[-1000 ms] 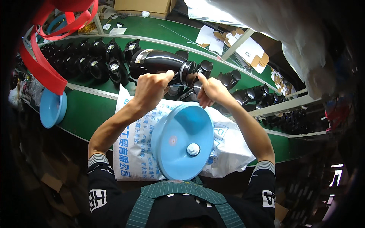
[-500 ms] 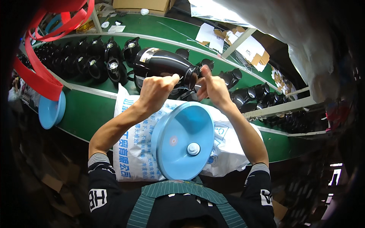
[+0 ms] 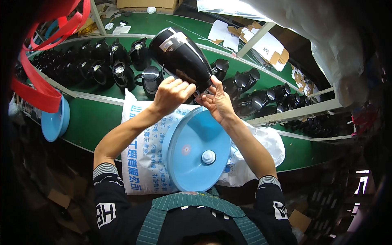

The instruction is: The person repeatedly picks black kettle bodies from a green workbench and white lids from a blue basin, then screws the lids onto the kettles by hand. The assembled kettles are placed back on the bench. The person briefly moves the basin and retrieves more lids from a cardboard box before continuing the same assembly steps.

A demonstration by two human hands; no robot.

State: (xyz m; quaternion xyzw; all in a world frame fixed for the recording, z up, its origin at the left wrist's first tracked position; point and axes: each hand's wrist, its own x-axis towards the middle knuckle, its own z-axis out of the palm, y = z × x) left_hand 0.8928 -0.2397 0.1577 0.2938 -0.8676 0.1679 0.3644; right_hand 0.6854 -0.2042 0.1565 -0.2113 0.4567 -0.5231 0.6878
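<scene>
Head view: at far left, a looped red ribbon (image 3: 41, 96) hangs in front of a small blue basin (image 3: 61, 122). Next, rows of black jugs (image 3: 100, 71) stand on a green surface (image 3: 87, 116). A white printed sack (image 3: 141, 169) lies along its near edge. The person's left hand (image 3: 173, 96) is curled into a fist, clamped at the side of a raised black thermos (image 3: 181, 55), which tilts, its broad base up and leftward. Below is a large blue basin (image 3: 190, 171) with a white cap (image 3: 208, 157) inside. The right hand (image 3: 217, 100) has thumb and fingers at the thermos's narrow end; how firmly they grip, I cannot tell. Farther right are more black jugs (image 3: 250, 107) and flattened cardboard (image 3: 265, 48).
</scene>
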